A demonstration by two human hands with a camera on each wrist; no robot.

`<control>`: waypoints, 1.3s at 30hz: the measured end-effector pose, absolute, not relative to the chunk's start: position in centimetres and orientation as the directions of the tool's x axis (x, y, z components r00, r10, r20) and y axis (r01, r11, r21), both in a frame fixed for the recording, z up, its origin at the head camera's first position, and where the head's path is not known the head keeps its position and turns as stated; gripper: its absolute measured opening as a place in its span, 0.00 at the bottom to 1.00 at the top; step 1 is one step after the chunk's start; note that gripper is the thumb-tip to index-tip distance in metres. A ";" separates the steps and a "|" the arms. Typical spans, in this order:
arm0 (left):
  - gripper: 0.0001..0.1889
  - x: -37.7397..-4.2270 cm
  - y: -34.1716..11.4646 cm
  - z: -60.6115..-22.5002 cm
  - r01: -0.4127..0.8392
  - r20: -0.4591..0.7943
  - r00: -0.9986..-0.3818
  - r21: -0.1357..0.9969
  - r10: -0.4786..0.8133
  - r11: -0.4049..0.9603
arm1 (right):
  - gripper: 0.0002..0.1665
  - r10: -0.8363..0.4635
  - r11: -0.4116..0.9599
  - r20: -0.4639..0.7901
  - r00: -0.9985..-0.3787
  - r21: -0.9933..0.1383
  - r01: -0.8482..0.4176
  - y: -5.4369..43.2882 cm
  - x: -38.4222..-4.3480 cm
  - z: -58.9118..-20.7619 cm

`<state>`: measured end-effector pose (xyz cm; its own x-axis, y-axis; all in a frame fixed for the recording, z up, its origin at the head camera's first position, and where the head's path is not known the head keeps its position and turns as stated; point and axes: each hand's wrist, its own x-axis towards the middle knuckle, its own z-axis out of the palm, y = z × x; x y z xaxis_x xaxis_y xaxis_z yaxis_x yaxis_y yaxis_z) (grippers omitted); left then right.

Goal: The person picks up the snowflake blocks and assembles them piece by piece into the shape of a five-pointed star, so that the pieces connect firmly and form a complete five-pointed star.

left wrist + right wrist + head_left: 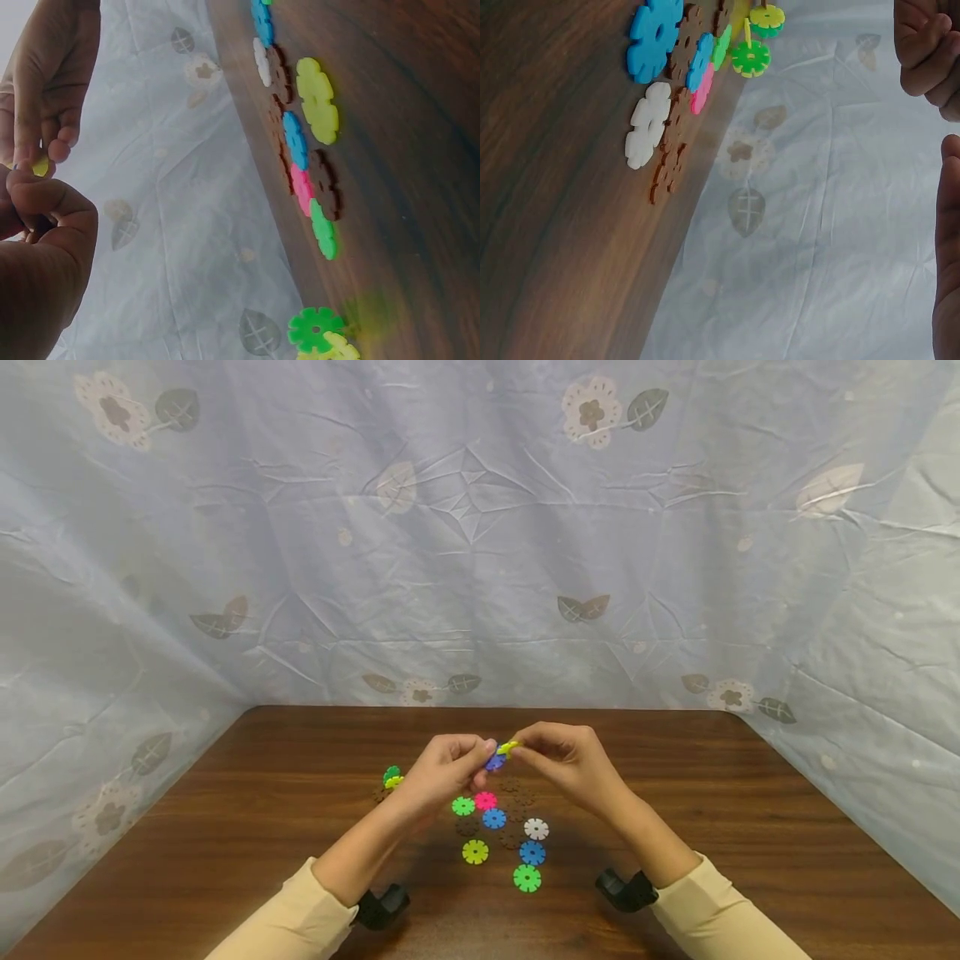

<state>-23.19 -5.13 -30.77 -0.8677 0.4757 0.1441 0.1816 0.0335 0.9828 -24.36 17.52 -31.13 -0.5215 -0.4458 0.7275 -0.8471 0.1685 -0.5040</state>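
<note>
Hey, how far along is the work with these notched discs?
Partway, it seems. Done: the green-and-yellow cluster on the left looks joined, its discs set at angles. In hand: the left hand holds a blue-violet disc while the right hand pinches a yellow disc against it; whether they're locked isn't clear. Remaining: a pink disc, a white disc and brown discs, among others, lie flat on the wooden table.

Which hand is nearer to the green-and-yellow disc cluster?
Left. The left hand is raised to the right of the disc cluster; the right hand is also raised, farther to the right, beyond the left hand.
</note>
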 end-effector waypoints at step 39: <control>0.12 -24.1 -5.6 -31.6 0.205 0.123 -0.875 0.970 0.468 0.129 | 0.19 -0.681 0.603 -0.123 -0.722 -0.654 -0.457 22.6 -25.7 -34.7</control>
<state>-24.06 -5.62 -31.65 -0.8751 0.4682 0.1226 0.2050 0.1291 0.9702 -25.67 22.62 -34.65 -0.7220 -0.6809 -0.1226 -0.4571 0.6025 -0.6543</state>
